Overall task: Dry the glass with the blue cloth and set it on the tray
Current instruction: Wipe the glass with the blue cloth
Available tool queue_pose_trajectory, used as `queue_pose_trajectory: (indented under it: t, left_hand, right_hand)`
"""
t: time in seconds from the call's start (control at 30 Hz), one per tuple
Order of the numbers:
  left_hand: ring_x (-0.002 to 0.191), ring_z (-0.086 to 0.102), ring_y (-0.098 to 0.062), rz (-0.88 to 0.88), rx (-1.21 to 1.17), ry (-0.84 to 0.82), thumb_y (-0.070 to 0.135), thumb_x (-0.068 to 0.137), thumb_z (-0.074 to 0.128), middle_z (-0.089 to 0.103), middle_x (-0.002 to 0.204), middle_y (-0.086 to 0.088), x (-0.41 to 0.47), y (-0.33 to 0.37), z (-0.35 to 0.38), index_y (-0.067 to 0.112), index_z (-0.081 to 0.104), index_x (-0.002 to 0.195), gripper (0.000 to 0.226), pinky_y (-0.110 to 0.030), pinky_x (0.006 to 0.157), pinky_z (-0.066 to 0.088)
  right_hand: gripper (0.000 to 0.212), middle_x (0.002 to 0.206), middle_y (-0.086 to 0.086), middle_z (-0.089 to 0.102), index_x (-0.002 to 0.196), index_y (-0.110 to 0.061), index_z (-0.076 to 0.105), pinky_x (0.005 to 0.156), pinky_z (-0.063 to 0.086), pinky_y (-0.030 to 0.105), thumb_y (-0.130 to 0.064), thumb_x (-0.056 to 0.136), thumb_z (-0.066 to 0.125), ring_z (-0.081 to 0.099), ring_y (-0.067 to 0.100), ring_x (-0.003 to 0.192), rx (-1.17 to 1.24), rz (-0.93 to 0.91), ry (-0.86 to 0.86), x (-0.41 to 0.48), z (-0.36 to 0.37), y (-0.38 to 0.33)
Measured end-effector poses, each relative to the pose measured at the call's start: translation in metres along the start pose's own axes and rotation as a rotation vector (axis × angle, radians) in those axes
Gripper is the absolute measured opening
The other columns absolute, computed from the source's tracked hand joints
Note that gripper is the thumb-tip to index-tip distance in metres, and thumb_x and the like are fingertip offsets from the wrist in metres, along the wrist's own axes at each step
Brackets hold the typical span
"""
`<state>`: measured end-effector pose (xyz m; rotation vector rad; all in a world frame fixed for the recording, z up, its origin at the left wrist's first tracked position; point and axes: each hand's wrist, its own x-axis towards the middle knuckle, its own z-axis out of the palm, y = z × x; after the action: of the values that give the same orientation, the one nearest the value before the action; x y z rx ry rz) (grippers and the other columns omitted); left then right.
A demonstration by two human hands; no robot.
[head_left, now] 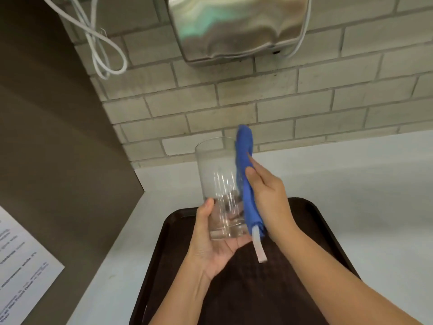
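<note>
- L. hand (212, 245): palm up, fingers curled around the base of the glass (219, 184); thumb (206, 211) lies up the near-left wall, other fingertips seen through the glass on its far side. Grip closed on the glass.
- R. hand (267, 198): closed on the blue cloth (246, 174); thumb and forefinger pinch the rolled cloth at mid-length, remaining fingers wrap behind it and are hidden.
- Glass: clear, straight-sided tumbler, held roughly upright w/ slight tilt, rim toward the wall, thick base resting in the L. palm. It is held above the tray, not touching it.
- Blue cloth: bunched into a long roll, pressed against the right outer wall of the glass from just above rim level down to base level; upper end sticks up past the rim. A white tag (259, 247) hangs from its lower end, over the tray.
- Tray (328, 233): dark brown, rounded corners, raised rim; lies on the white counter (363, 179) directly below both hands; forearms cross over its near part.
- Surroundings: pale brick wall (281, 102) behind the counter; metal wall-mounted unit (236, 26) at top centre; looped white cable (103, 48) at upper left; dark panel (46, 137) at left w/ a printed sheet (21, 266), text too blurred to read.
</note>
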<state>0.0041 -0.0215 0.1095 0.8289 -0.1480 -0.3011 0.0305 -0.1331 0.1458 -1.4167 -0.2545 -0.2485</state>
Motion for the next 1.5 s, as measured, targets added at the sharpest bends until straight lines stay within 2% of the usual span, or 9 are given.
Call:
queue_pose_trajectory:
  t: [0.13, 0.3, 0.47, 0.57, 0.7, 0.97, 1.1, 1.27, 1.5]
  left_hand:
    - [0.082, 0.070, -0.018, -0.036, 0.428, 0.080, 0.060, 0.051, 0.072, 0.075, 0.092, -0.003, -0.002, 0.010, 0.001, 0.021, 0.072, 0.097, 0.060, -0.031, 0.063, 0.058]
    - [0.056, 0.061, 0.002, 0.156, 0.910, 0.285, 0.072, 0.058, 0.054, 0.068, 0.076, 0.009, 0.003, 0.022, 0.019, 0.037, 0.063, 0.098, 0.054, -0.016, 0.049, 0.047]
    - [0.077, 0.060, 0.007, 0.340, 1.028, 0.388, 0.065, 0.076, 0.031, 0.062, 0.091, 0.011, -0.005, 0.021, 0.025, 0.055, 0.035, 0.098, 0.024, -0.008, 0.059, 0.044]
    - [0.082, 0.061, 0.003, 0.300, 0.972, 0.386, 0.076, 0.058, 0.036, 0.060, 0.101, 0.010, -0.007, 0.020, 0.032, 0.047, 0.034, 0.111, 0.061, -0.008, 0.058, 0.044]
    - [0.092, 0.067, -0.013, 0.186, 0.670, 0.376, 0.065, 0.039, 0.077, 0.064, 0.109, 0.001, -0.008, 0.022, 0.025, 0.031, 0.047, 0.117, 0.090, -0.024, 0.067, 0.053]
    - [0.096, 0.069, -0.019, 0.075, 0.049, -0.004, 0.040, 0.058, 0.082, 0.074, 0.101, -0.005, -0.018, 0.020, 0.012, 0.018, 0.071, 0.103, 0.051, -0.033, 0.072, 0.057]
    - [0.085, 0.071, -0.029, 0.052, -0.059, 0.013, 0.042, 0.045, 0.086, 0.075, 0.093, -0.014, -0.018, 0.019, 0.014, 0.010, 0.074, 0.091, 0.057, -0.043, 0.064, 0.057]
    - [0.083, 0.071, -0.020, 0.080, -0.050, -0.026, 0.047, 0.057, 0.078, 0.076, 0.088, -0.007, -0.018, 0.018, 0.005, 0.011, 0.074, 0.092, 0.050, -0.034, 0.070, 0.058]
    - [0.089, 0.071, -0.016, 0.072, -0.149, -0.045, 0.036, 0.055, 0.082, 0.075, 0.098, -0.006, -0.014, 0.012, 0.000, 0.012, 0.072, 0.101, 0.053, -0.027, 0.069, 0.058]
  right_hand:
    - [0.024, 0.079, -0.005, 0.074, 0.097, -0.020, 0.066, 0.077, 0.054, 0.034, -0.026, 0.091, 0.044, 0.069, 0.015, 0.077, 0.395, 0.196, 0.158, -0.041, -0.001, 0.030]
    - [0.031, 0.122, 0.011, 0.061, 0.119, -0.019, 0.055, 0.101, 0.042, 0.050, -0.028, 0.091, 0.045, 0.059, 0.027, 0.110, 0.539, 0.290, 0.304, -0.038, 0.000, 0.026]
    - [0.036, 0.124, -0.003, 0.058, 0.128, -0.032, 0.044, 0.096, 0.046, 0.035, -0.033, 0.092, 0.040, 0.056, 0.011, 0.110, 0.115, 0.095, 0.244, -0.036, 0.004, 0.007]
    - [0.037, 0.141, -0.013, 0.039, 0.124, -0.047, 0.031, 0.109, 0.032, 0.026, -0.029, 0.093, 0.037, 0.038, -0.002, 0.126, 0.007, -0.029, 0.141, -0.041, 0.008, -0.001]
    - [0.036, 0.132, -0.035, 0.022, 0.118, -0.051, 0.028, 0.092, 0.023, -0.007, -0.030, 0.089, 0.034, 0.022, -0.030, 0.116, -0.084, -0.178, -0.006, -0.055, 0.012, -0.005]
    - [0.042, 0.148, -0.001, 0.018, 0.133, -0.016, 0.036, 0.114, 0.010, 0.017, -0.016, 0.091, 0.037, 0.013, 0.014, 0.140, -0.585, -0.567, -0.199, -0.023, 0.013, -0.031]
    - [0.036, 0.141, -0.007, 0.027, 0.130, -0.015, 0.042, 0.101, 0.012, -0.003, -0.012, 0.094, 0.039, 0.020, 0.000, 0.131, -0.327, -0.407, -0.105, 0.008, 0.016, -0.040]
    - [0.037, 0.144, -0.014, 0.028, 0.129, -0.031, 0.033, 0.103, 0.022, 0.001, -0.022, 0.094, 0.038, 0.024, -0.014, 0.129, -0.123, -0.302, -0.101, -0.040, 0.012, -0.009]
    - [0.045, 0.151, -0.002, 0.009, 0.135, -0.021, 0.026, 0.114, 0.009, 0.016, -0.024, 0.091, 0.032, 0.009, 0.012, 0.141, -0.627, -0.590, -0.253, -0.047, 0.013, -0.016]
